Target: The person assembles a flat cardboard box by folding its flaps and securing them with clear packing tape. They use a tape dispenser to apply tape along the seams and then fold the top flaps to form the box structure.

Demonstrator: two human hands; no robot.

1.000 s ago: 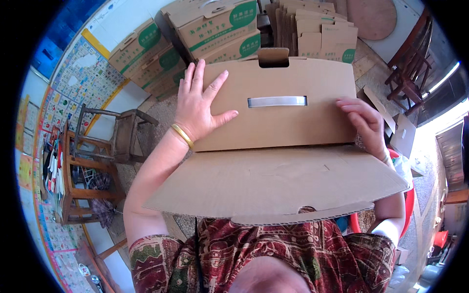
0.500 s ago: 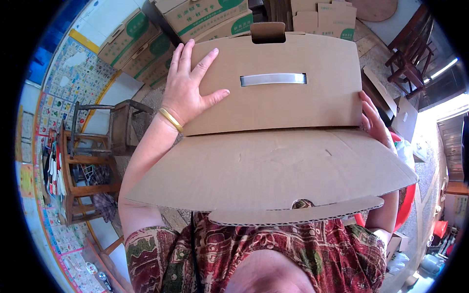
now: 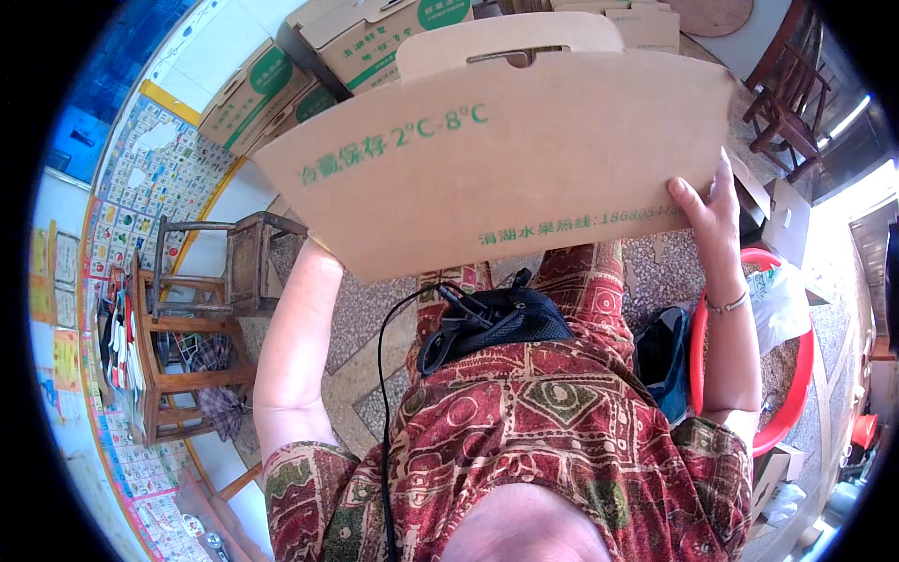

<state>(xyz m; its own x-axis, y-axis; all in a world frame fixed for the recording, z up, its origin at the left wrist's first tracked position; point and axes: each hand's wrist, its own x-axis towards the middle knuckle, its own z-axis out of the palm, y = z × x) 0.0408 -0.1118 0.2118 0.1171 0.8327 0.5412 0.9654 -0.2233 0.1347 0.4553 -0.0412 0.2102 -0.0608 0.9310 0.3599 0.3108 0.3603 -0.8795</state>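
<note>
Head view, looking down from above. Speckled stone floor (image 3: 370, 323) underfoot, grey and pebbled, with a tiled wall (image 3: 154, 201) of small picture squares curving up the left side. Bright daylight at the far right edge.

Filling the upper middle: a flat cardboard box panel (image 3: 524, 159), plain brown with green print, held up in front of the body, its handle tab (image 3: 510, 37) sticking up at the top. Blocks most of the far floor and the lower part of the stacked boxes behind.

Right hand (image 3: 707, 211) gripping the panel's lower right corner, thumb on the near face, fingers wrapped behind; thin bracelet (image 3: 726, 304) at the wrist. Left hand hidden behind the panel's lower left edge, only the forearm (image 3: 300, 328) rising to meet it; cannot tell whether clenched or loose.

Far left behind the panel: stacked cardboard cartons (image 3: 272, 89) with green labels. Left, against the wall: wooden stools (image 3: 215, 272) and a wooden rack. Far right: dark wooden chair (image 3: 796, 84). Right, on the floor: red plastic basin (image 3: 791, 375), white plastic bag just beside it.

Near, bottom centre: red patterned clothing (image 3: 524, 440), with a black pouch (image 3: 496, 323) and black cable lying on the lap.
</note>
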